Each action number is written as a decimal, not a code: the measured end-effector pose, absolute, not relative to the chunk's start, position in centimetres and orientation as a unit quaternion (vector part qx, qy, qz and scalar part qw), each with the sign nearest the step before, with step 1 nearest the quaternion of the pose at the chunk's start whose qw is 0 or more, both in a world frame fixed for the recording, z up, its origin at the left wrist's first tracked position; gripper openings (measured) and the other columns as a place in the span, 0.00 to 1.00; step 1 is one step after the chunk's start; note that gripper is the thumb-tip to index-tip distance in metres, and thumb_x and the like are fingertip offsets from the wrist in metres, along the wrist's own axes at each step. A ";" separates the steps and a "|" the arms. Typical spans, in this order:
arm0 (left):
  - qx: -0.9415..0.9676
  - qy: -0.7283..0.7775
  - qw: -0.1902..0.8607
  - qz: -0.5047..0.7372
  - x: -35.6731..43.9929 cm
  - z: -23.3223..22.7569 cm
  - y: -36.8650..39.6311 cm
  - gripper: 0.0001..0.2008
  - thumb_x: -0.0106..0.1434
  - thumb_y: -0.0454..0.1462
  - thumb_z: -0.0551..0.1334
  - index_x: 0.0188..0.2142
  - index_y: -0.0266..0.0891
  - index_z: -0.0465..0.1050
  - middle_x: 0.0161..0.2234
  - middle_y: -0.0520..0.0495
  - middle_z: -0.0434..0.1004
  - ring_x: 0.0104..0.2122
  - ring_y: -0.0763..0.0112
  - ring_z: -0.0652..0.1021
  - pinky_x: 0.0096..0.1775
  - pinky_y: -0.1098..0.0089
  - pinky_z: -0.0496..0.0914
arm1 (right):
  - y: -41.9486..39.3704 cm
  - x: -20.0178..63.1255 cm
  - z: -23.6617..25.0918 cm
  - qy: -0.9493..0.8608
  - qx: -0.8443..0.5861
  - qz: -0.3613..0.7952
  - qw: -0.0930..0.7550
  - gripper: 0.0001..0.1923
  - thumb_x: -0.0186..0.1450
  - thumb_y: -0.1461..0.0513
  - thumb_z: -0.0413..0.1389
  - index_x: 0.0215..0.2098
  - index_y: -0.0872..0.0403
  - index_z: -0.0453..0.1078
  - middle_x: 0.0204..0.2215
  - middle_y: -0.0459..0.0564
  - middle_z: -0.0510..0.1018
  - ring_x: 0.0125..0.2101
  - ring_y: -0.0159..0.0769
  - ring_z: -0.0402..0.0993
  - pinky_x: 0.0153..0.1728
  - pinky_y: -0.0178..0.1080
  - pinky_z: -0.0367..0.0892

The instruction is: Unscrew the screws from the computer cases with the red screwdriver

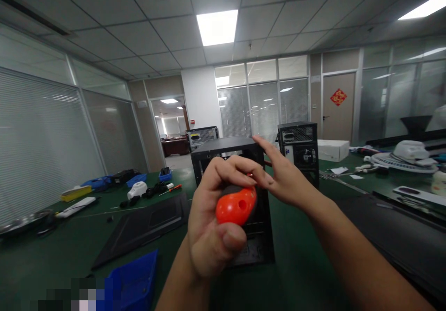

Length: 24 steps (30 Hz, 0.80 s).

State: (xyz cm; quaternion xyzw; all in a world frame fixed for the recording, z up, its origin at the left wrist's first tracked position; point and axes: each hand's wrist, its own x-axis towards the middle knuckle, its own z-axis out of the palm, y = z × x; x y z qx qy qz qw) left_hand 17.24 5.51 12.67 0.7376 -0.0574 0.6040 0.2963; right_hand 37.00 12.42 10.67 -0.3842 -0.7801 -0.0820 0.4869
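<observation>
Screwdriver (236, 205) shaft hidden (behind fingers)

I see an office room with a grid ceiling (146, 32) of pale tiles; one square light panel (217, 26) is lit overhead, a second strip (423, 9) at far right. Glass partitions with closed blinds (38, 143) line the left wall (more at the back). A white pillar (202, 102) stands mid-room. A brown door (337, 106) carries a red diamond decoration (338, 97). Green-topped tables (69, 241) fill the floor area.

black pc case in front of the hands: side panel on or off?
Off. The black case stands upright with its near side open, bare frame and interior showing. A flat dark panel lies on the green table to its left.
</observation>
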 end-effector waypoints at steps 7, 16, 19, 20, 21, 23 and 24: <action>0.792 -0.039 0.225 0.565 16.8 12.3 7.3 0.15 0.65 0.47 0.65 0.46 0.40 0.75 0.42 0.44 0.78 0.44 0.66 0.79 0.51 0.64 0.76 | 12.1 36.7 10.5 -0.780 -0.392 -0.070 0.483 0.44 0.65 0.65 0.54 0.74 0.44 0.39 0.74 0.50 0.47 0.73 0.47 0.47 0.70 0.58 0.59; 0.797 -0.020 0.176 0.577 18.8 11.3 9.5 0.12 0.70 0.43 0.60 0.48 0.40 0.72 0.43 0.44 0.79 0.45 0.69 0.80 0.49 0.67 0.75 | 12.2 36.9 10.3 -0.790 -0.388 -0.098 0.464 0.49 0.63 0.66 0.54 0.75 0.45 0.33 0.75 0.52 0.43 0.74 0.45 0.45 0.71 0.58 0.55; 0.779 -0.002 0.180 0.601 18.1 11.6 8.9 0.12 0.70 0.42 0.61 0.49 0.41 0.74 0.45 0.46 0.80 0.46 0.69 0.81 0.51 0.68 0.76 | 11.8 37.2 10.7 -0.799 -0.391 -0.100 0.445 0.52 0.62 0.65 0.58 0.75 0.47 0.32 0.75 0.54 0.41 0.74 0.47 0.45 0.72 0.57 0.54; 0.766 -0.001 0.182 0.617 17.9 11.8 8.8 0.12 0.70 0.43 0.61 0.49 0.41 0.74 0.44 0.46 0.80 0.45 0.69 0.82 0.51 0.67 0.77 | 11.7 37.4 10.8 -0.806 -0.386 -0.094 0.438 0.55 0.60 0.63 0.62 0.75 0.47 0.32 0.75 0.54 0.40 0.74 0.49 0.44 0.72 0.57 0.53; 0.751 0.000 0.185 0.633 17.7 11.9 8.7 0.12 0.69 0.43 0.61 0.48 0.41 0.74 0.44 0.46 0.81 0.45 0.68 0.82 0.50 0.66 0.79 | 11.5 37.7 10.9 -0.815 -0.381 -0.084 0.429 0.59 0.59 0.61 0.65 0.75 0.46 0.31 0.75 0.54 0.39 0.74 0.50 0.43 0.72 0.58 0.52; 0.725 -0.001 0.185 0.663 17.5 12.1 8.4 0.12 0.69 0.43 0.62 0.48 0.41 0.75 0.43 0.46 0.81 0.43 0.66 0.83 0.48 0.63 0.80 | 11.3 38.5 11.1 -0.831 -0.371 -0.057 0.411 0.65 0.56 0.59 0.69 0.75 0.43 0.27 0.76 0.51 0.36 0.75 0.51 0.39 0.72 0.57 0.53; 0.716 -0.001 0.178 0.675 17.4 12.3 8.2 0.13 0.68 0.44 0.63 0.48 0.40 0.75 0.43 0.45 0.81 0.43 0.64 0.84 0.48 0.62 0.81 | 11.2 39.0 11.2 -0.836 -0.368 -0.044 0.404 0.66 0.56 0.59 0.70 0.75 0.41 0.26 0.76 0.49 0.36 0.75 0.51 0.38 0.72 0.57 0.55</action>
